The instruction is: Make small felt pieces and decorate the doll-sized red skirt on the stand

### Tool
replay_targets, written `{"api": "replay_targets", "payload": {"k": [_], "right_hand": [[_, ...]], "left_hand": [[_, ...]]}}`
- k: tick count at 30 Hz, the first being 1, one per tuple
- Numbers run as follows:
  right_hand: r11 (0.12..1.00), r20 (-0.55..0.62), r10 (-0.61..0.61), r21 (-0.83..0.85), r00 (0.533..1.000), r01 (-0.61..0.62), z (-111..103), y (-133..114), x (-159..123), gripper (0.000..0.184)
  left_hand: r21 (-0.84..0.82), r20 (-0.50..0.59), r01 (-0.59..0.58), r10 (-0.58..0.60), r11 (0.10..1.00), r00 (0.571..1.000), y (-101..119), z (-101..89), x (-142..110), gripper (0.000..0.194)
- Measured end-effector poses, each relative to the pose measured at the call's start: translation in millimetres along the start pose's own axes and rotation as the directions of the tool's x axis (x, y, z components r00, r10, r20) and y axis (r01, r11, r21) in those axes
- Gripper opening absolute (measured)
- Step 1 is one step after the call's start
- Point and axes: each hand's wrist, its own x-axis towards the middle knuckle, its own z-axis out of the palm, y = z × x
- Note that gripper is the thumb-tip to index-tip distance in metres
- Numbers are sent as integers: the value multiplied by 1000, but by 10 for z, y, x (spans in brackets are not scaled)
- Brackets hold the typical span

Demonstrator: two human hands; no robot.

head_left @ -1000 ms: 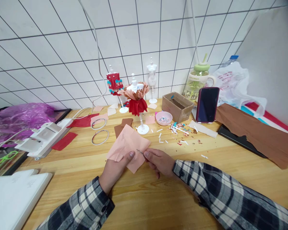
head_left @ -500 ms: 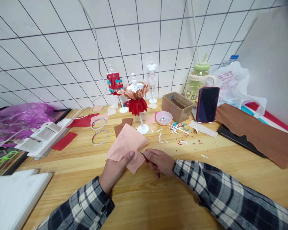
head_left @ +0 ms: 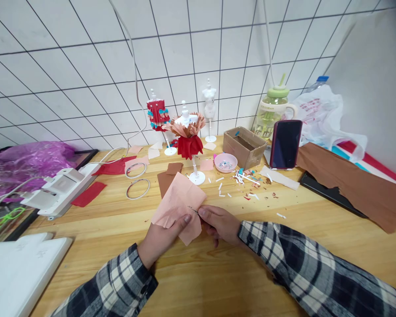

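My left hand (head_left: 166,240) pinches a sheet of pink crepe paper (head_left: 176,198) between thumb and fingers, above the table. In my right hand (head_left: 219,222) is a pair of small scissors (head_left: 194,210), its slim metal blades lying against the right side of the paper; the handles are mostly hidden by my fingers. Behind the paper stands a small white mannequin (head_left: 185,115) wearing a red skirt and a frill of pink and brown paper. Brown paper pieces (head_left: 165,182) lie just behind the sheet.
Paper scraps (head_left: 247,177), a pink bowl (head_left: 225,163), a cardboard box (head_left: 246,149) and an upright phone (head_left: 285,144) are at the back right. Two rolls of tape (head_left: 137,189) and a power strip (head_left: 64,189) lie to the left. Two more mannequins (head_left: 209,105) stand by the wall.
My left hand and the pink paper have shifted slightly right and down, so the scissors' blades now overlap the paper more. My right hand has stayed almost in place.
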Motion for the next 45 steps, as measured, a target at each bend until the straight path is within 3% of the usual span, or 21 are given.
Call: {"api": "replay_targets", "payload": {"k": [25,32,37,45], "right_hand": [[998,6,-35,-47,999,35,4,24,7,52],[997,-12,-23,-72,1000,22,5,34,4,49],[996,5,-53,-67,999,54,26,43,1,51],[997,8,-63,-46,998,63,53,42,-6,51]], "left_hand": [[-60,-71,32,-36,998,997,-22,6,9,39],[-18,55,24,-22,1000,998,-1,-7,4,35],[-82,136,34,-22,996,990,17,4,2,36],[-15,99,10,-8,1000,995,90,25,18,31]]}}
